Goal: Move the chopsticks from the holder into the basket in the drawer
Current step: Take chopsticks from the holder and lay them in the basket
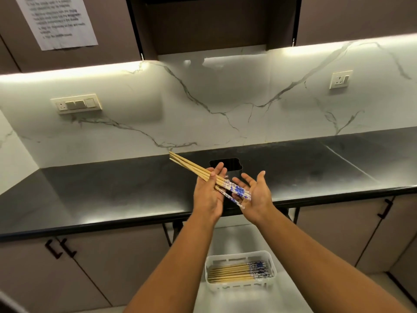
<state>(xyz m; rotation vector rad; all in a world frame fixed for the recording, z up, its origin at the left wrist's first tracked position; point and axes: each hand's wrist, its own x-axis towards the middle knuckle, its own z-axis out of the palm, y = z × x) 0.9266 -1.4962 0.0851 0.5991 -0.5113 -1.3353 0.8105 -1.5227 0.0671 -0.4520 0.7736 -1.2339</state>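
A bundle of wooden chopsticks (191, 166) with blue-and-white patterned ends lies across both my hands, above the counter. My left hand (208, 195) holds their middle, fingers curled around them. My right hand (257, 197) is palm-up with fingers apart, and the patterned ends rest on it. Behind my hands stands the black holder (228, 164), partly hidden, with nothing sticking out of it. Below, in the open drawer (239, 236), a white plastic basket (270, 259) holds several more chopsticks (232, 272) lying flat, patterned ends to the right.
The black counter (101, 195) runs left and right under a marble backsplash with a switch panel (76, 103) and a socket (340, 79). Cabinet doors with black handles (58, 247) flank the drawer. A printed paper (58, 19) hangs on the upper cabinet.
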